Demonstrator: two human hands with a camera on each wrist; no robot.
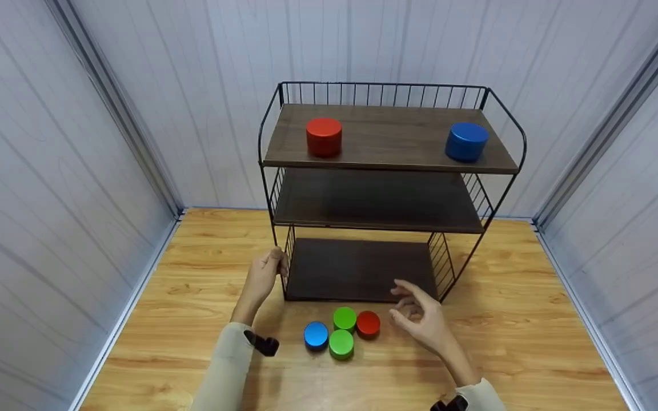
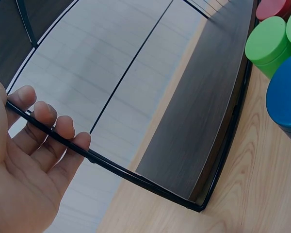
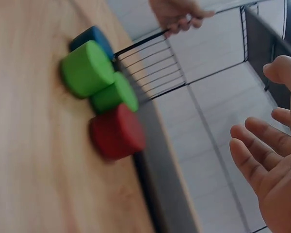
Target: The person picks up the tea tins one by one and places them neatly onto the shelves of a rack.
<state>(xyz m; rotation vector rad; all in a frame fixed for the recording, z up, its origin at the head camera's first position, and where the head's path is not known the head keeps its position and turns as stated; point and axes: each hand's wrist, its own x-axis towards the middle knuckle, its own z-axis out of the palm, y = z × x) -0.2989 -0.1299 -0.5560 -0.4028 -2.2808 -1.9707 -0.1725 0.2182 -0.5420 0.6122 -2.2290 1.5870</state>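
Observation:
My left hand (image 1: 268, 267) grips the thin black front-left post of a three-tier shelf rack (image 1: 386, 205); the left wrist view shows the fingers (image 2: 63, 127) curled round that post. My right hand (image 1: 423, 317) hovers before the bottom shelf's right front, fingers loosely bent and nothing between them. To its left on the floor stand a red round tin (image 1: 368, 324), two green tins (image 1: 344, 318) that are close together, and a blue tin (image 1: 316, 335). On the top shelf sit a larger red tin (image 1: 324, 137) at left and a larger blue tin (image 1: 466, 141) at right.
The rack's dark brown middle shelf (image 1: 380, 200) and bottom shelf (image 1: 357, 268) have wire side rails. White panel walls (image 1: 232, 103) enclose the wood-patterned floor (image 1: 192, 297) at the back and both sides.

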